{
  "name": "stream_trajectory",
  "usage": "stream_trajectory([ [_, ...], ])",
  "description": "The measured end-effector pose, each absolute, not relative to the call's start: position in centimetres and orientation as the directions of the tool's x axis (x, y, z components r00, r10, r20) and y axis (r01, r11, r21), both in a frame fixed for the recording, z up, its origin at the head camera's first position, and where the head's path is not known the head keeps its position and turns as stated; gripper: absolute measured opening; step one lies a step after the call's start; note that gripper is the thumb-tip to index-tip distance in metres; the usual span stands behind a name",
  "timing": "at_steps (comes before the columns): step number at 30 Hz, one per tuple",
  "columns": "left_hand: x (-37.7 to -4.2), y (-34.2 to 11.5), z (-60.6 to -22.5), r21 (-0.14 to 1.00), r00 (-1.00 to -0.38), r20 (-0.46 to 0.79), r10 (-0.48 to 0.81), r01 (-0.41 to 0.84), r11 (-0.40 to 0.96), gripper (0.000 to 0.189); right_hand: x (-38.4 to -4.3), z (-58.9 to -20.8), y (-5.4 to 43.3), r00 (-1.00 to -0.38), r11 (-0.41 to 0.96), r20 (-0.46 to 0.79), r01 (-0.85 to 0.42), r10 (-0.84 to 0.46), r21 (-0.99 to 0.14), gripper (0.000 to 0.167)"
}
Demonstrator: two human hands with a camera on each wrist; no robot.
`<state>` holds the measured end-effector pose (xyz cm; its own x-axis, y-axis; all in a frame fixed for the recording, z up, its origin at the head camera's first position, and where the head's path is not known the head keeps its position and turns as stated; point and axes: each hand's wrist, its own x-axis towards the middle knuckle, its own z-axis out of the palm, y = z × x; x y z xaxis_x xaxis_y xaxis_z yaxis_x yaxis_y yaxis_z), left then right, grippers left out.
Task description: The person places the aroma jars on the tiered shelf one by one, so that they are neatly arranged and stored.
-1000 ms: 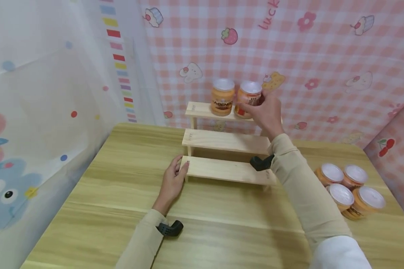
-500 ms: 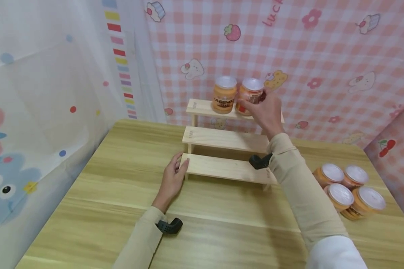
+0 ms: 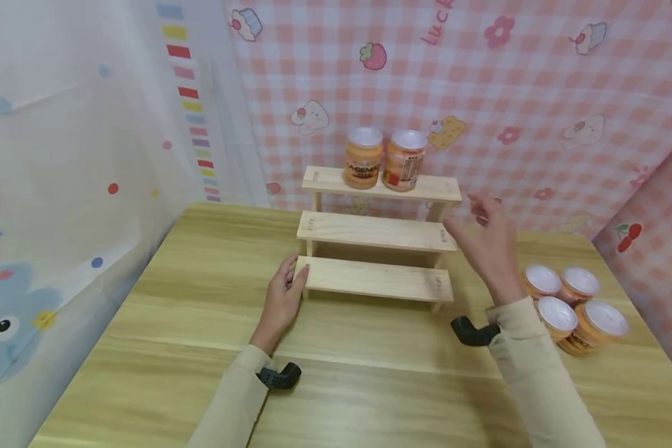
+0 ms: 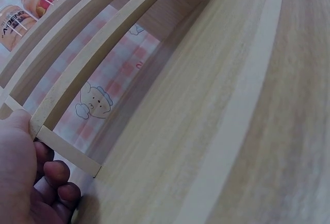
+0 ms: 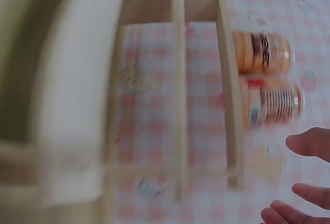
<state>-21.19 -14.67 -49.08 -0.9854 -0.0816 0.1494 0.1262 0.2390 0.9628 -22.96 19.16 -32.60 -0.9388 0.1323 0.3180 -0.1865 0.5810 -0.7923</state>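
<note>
A three-tier wooden shelf (image 3: 375,279) stands on the table, and my left hand (image 3: 282,298) grips the left end of its lowest tier. In the left wrist view the thumb lies over the wood and the fingers curl below it. Two orange jars with clear lids, a left jar (image 3: 364,160) and a right jar (image 3: 404,163), stand upright side by side on the top tier. To the right of the shelf, my right hand (image 3: 490,246) is in the air with fingers parted, holding nothing. The right wrist view shows its fingertips (image 5: 304,144) apart from the jars.
Several more lidded orange jars (image 3: 557,317) stand grouped on the right side of the wooden table (image 3: 369,386), partly behind the right forearm. Pink checked cloth (image 3: 537,93) hangs behind the shelf; a white printed sheet (image 3: 61,155) hangs at the left.
My right hand has let go of the right jar on the top tier and moved right and down towards me. The left hand has stayed on the shelf.
</note>
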Motion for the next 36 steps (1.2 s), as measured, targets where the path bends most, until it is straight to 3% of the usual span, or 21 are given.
stream_trajectory([
  [5,-21.1,-15.2,-49.0,0.960,-0.987,0.145,-0.076,0.122,0.251,0.060,-17.7,-35.9,22.6,-0.884,0.620,0.365,-0.117,0.290,-0.776,0.055],
  [10,-21.5,-15.7,-48.5,0.954,-0.984,0.153,-0.086,0.125,0.271,0.060,-14.3,-39.3,25.4,-0.762,0.630,0.440,-0.054,0.476,-0.775,0.049],
  [16,-21.6,-15.6,-48.4,0.955,-0.983,0.163,-0.085,0.135,0.263,0.058,-12.4,-42.2,27.6,-0.666,0.663,0.530,-0.071,0.525,-0.745,0.040],
  [23,-21.4,-14.7,-48.8,0.964,-0.989,0.130,-0.075,0.108,0.243,0.056,-11.1,-44.3,28.7,-0.710,0.545,0.300,0.139,0.637,-0.826,0.066],
  [31,-21.5,-14.5,-48.9,0.964,-0.989,0.125,-0.077,0.102,0.246,0.057,-10.8,-45.2,29.6,-0.777,0.526,0.149,0.258,0.612,-0.810,0.062],
  [36,-21.5,-14.6,-49.1,0.960,-0.988,0.132,-0.078,0.107,0.260,0.058,-11.0,-45.7,30.2,-0.804,0.522,0.086,0.297,0.588,-0.800,0.070],
])
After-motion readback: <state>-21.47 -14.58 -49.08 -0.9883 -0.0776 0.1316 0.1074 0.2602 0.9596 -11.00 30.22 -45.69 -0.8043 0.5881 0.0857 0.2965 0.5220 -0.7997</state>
